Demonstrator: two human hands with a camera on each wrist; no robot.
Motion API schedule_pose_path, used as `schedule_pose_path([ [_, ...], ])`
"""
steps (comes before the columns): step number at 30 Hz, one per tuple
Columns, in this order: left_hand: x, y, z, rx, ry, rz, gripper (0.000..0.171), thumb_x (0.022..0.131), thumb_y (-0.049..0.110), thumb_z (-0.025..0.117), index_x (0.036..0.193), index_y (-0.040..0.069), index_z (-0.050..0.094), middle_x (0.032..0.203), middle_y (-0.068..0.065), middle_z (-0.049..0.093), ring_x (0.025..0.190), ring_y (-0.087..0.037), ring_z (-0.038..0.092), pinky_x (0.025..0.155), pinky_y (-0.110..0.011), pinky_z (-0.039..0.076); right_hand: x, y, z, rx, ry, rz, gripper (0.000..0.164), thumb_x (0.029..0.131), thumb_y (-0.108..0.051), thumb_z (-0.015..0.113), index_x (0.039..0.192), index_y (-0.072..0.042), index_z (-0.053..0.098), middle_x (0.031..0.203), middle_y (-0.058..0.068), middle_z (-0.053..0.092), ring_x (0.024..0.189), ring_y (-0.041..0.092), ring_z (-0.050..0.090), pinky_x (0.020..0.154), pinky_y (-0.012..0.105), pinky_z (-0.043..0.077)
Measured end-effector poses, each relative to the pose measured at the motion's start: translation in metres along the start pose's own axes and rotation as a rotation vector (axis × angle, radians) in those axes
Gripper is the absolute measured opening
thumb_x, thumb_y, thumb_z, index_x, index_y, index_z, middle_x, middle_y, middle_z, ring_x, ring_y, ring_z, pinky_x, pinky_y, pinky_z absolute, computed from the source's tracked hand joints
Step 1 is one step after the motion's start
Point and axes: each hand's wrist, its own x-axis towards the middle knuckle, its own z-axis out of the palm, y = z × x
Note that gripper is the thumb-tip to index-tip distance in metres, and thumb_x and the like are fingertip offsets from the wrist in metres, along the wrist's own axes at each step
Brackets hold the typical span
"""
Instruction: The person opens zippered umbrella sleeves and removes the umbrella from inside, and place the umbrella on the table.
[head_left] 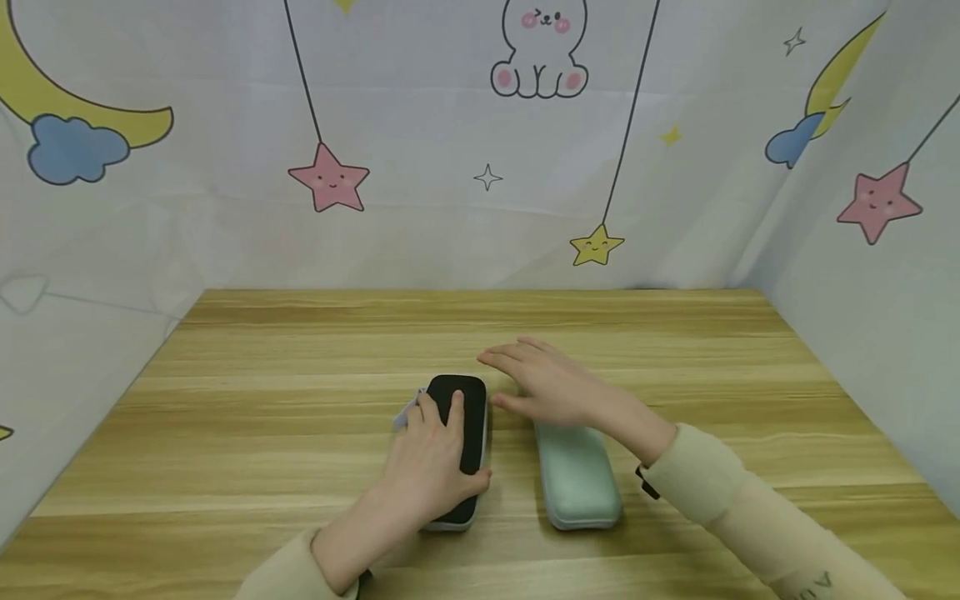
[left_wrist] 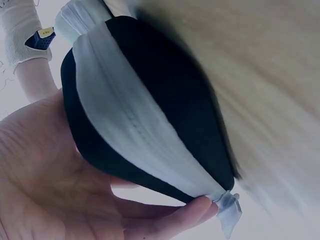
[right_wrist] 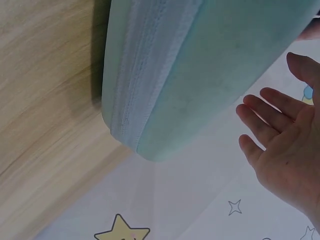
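Black zip case (head_left: pixel 474 437), quantity 1: lies lengthwise on wood-grain table (head_left: pixel 262 400), beneath left hand (head_left: pixel 427 467); carries a pale grey zip band (left_wrist: pixel 125 110) along the side and a pale blue fabric tab (head_left: pixel 406 413) near the far left corner.

Left hand: rests on top of the black case, fingers laid flat and ungrasping, index straight, 1 fingertip beside the tab, thumb spread toward the right edge.

Mint-green zip case (head_left: pixel 580 479), quantity 1: lies to the right of the black case, apart from it; far end hidden under right hand (head_left: pixel 558 387) in the head view.

Right hand: hovers over that far end, fingers released and extended leftward, clear of the green surface in the right wrist view.

Cream sleeves (head_left: pixel 705 477), quantity 2: black wrist device (head_left: pixel 647 483) at the right cuff.

White printed backdrop (head_left: pixel 420 100): hangs behind and beside the table; bears stars, moons, clouds.
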Motion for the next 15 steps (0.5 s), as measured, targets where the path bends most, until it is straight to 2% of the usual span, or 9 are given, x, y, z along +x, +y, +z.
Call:
schedule_pose_path([
  [4,0.0,0.0,0.0,0.003,-0.012,0.016,0.095,0.072,0.053,0.076,0.14,-0.005,0.044,0.129,-0.044,0.047,0.114,-0.051,0.054,0.073,-0.045,0.059,0.003,0.002,0.002,0.028,-0.015,0.021,0.056,0.096,-0.035,0.056,0.144,-0.01,0.044,0.145,0.01,0.049,0.137,0.027,0.043,0.118,0.046,0.026],
  [9,0.001,-0.001,-0.001,-0.025,-0.052,0.003,0.096,0.072,0.049,0.077,0.143,-0.004,0.041,0.131,-0.044,0.044,0.116,-0.052,0.052,0.074,-0.047,0.058,0.007,0.006,0.005,0.082,-0.052,0.047,0.055,0.097,-0.035,0.055,0.145,-0.013,0.043,0.147,0.009,0.047,0.138,0.029,0.042,0.115,0.047,0.031],
  [15,0.0,-0.004,0.0,-0.04,-0.077,0.009,0.096,0.071,0.046,0.078,0.145,-0.001,0.039,0.13,-0.043,0.045,0.115,-0.052,0.052,0.075,-0.048,0.058,0.012,0.009,0.008,0.157,-0.095,0.041,0.053,0.098,-0.033,0.054,0.145,-0.011,0.042,0.147,0.009,0.046,0.138,0.028,0.042,0.114,0.047,0.034],
])
